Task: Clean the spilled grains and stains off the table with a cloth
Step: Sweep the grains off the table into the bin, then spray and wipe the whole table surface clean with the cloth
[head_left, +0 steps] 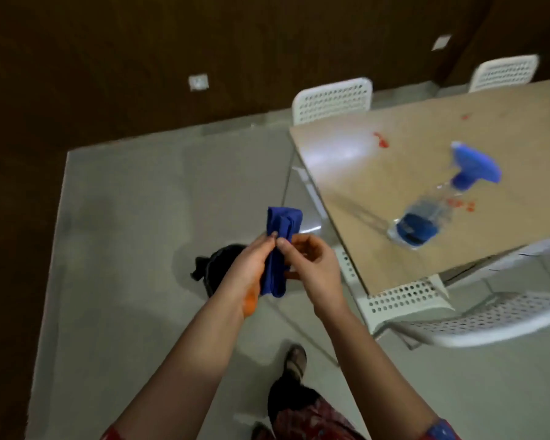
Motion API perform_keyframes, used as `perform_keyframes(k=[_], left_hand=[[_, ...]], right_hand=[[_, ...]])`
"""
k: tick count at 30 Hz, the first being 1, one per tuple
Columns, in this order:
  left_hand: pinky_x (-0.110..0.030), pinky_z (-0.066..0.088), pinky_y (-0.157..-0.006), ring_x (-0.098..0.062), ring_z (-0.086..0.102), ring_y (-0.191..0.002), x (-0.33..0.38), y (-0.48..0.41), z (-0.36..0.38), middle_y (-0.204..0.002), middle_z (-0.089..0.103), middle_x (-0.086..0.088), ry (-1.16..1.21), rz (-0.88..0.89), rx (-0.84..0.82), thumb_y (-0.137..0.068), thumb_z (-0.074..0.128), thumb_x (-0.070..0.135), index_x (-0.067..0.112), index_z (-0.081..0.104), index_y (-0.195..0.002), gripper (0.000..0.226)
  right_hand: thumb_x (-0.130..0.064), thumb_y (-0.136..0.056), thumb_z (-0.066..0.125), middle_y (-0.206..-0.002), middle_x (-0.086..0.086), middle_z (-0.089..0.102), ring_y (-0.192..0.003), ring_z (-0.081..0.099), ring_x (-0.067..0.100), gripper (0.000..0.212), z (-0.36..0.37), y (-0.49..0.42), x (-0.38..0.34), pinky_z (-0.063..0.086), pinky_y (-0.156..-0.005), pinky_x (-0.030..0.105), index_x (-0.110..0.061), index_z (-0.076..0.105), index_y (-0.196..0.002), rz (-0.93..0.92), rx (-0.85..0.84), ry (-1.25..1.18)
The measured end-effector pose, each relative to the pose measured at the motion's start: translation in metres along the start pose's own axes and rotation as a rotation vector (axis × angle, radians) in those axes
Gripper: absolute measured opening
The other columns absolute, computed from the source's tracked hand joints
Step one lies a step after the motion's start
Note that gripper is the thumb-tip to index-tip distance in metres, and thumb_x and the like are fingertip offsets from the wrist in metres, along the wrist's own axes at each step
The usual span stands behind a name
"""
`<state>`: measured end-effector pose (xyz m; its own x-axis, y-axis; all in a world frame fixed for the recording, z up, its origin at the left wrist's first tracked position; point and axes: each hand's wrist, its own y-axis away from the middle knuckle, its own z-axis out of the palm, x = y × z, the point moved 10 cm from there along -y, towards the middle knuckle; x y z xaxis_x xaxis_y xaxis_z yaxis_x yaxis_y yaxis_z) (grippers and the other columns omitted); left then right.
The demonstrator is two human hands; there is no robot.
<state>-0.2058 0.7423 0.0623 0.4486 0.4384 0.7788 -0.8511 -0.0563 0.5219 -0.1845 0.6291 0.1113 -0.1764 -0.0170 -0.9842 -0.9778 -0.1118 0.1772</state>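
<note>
A folded blue cloth (281, 230) stands upright between both hands, over the floor to the left of the table. My left hand (246, 274) grips its lower part and my right hand (311, 268) pinches its right edge with thumb and fingers. The wooden table (426, 141) lies at the right, with red stains (381, 140) near its far left corner, a small red spot (465, 116) farther back and more red marks (459, 203) beside a spray bottle (438, 204). No grains can be made out in the blur.
The clear spray bottle holds blue liquid and has a blue trigger head. White perforated chairs (332, 101) stand around the table, one close at the right (477, 322). A black bin bag (218, 268) sits on the grey floor below my hands. My feet show at the bottom.
</note>
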Motion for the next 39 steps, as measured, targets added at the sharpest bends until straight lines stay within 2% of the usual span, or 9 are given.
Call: perform_keyframes(k=[4,8,11,13,16,21,24,29,39], left_hand=[[-0.045,0.052,-0.093,-0.031,0.067,-0.104,0.013,0.031,0.062,-0.113,0.07,-0.015,-0.029,0.014,-0.013,-0.099,0.048,0.034,0.011,0.063,-0.122,0.036],[-0.036,0.055,-0.068,-0.024,0.069,-0.087,0.011,0.043,0.11,-0.102,0.072,-0.006,-0.001,-0.003,0.052,-0.098,0.053,0.033,0.014,0.066,-0.107,0.025],[-0.03,0.054,-0.05,-0.024,0.072,-0.072,-0.004,0.039,0.147,-0.088,0.075,-0.005,-0.013,-0.077,0.003,-0.099,0.051,0.033,0.014,0.066,-0.104,0.025],[-0.028,0.054,-0.046,-0.023,0.071,-0.063,-0.027,0.037,0.189,-0.08,0.075,-0.006,-0.022,-0.128,-0.043,-0.101,0.047,0.031,0.012,0.065,-0.101,0.027],[-0.026,0.05,-0.059,-0.02,0.065,-0.075,-0.055,0.017,0.24,-0.096,0.068,-0.005,-0.076,-0.027,-0.022,-0.098,0.049,0.025,0.016,0.06,-0.104,0.016],[-0.028,0.04,-0.07,-0.023,0.054,-0.089,-0.072,-0.025,0.296,-0.091,0.058,-0.006,-0.244,0.284,0.195,-0.09,0.059,0.004,0.015,0.053,-0.096,0.014],[-0.034,0.045,-0.082,-0.037,0.06,-0.105,-0.075,-0.058,0.321,-0.116,0.06,-0.022,-0.312,0.351,0.356,-0.077,0.072,0.004,0.001,0.049,-0.123,0.051],[-0.041,0.036,-0.107,-0.029,0.039,-0.137,-0.034,-0.055,0.326,-0.153,0.036,-0.006,-0.321,0.47,0.739,-0.078,0.076,0.014,0.019,0.025,-0.151,0.09],[-0.036,0.042,-0.086,-0.027,0.052,-0.105,-0.005,-0.094,0.404,-0.113,0.061,-0.008,-0.63,0.902,0.789,-0.092,0.064,0.02,0.011,0.049,-0.133,0.045]], right_hand=[[-0.012,-0.092,0.059,-0.065,0.002,0.06,-0.064,0.059,0.015,0.017,-0.066,0.03,-0.029,0.049,-0.06,0.03,-0.014,0.061,-0.075,0.067,0.059,-0.195],[-0.032,-0.092,0.054,-0.08,0.001,0.066,-0.077,0.062,0.021,0.019,-0.149,0.055,-0.024,0.047,-0.074,0.035,-0.017,0.065,-0.088,0.222,0.156,-0.781],[-0.06,-0.089,0.049,-0.12,0.012,0.068,-0.113,0.061,0.034,0.058,-0.175,0.073,-0.023,0.041,-0.104,0.049,-0.014,0.068,-0.121,0.364,0.011,-1.042],[-0.048,-0.093,0.051,-0.123,0.016,0.065,-0.111,0.064,0.036,0.054,-0.209,0.081,-0.025,0.046,-0.1,0.05,-0.01,0.06,-0.13,0.347,-0.042,-0.939],[-0.014,-0.09,0.058,-0.106,0.02,0.07,-0.083,0.07,0.034,0.041,-0.287,0.079,-0.01,0.059,-0.065,0.04,-0.002,0.054,-0.129,0.364,0.11,-0.739],[-0.008,-0.094,0.056,-0.115,0.023,0.061,-0.087,0.063,0.034,0.037,-0.413,0.069,0.0,0.05,-0.069,0.044,-0.001,0.048,-0.13,0.4,0.264,-0.634],[-0.008,-0.094,0.056,-0.102,0.02,0.063,-0.085,0.062,0.033,0.03,-0.478,0.061,-0.001,0.051,-0.07,0.043,-0.001,0.05,-0.122,0.42,0.292,-0.621],[-0.011,-0.093,0.058,-0.11,0.02,0.063,-0.09,0.062,0.031,0.034,-0.553,0.042,-0.001,0.051,-0.07,0.041,-0.001,0.05,-0.125,0.446,0.319,-0.569],[-0.012,-0.092,0.06,-0.123,0.021,0.06,-0.1,0.062,0.034,0.037,-0.647,-0.056,0.016,0.052,-0.077,0.045,-0.003,0.05,-0.126,0.478,0.241,-0.505]])
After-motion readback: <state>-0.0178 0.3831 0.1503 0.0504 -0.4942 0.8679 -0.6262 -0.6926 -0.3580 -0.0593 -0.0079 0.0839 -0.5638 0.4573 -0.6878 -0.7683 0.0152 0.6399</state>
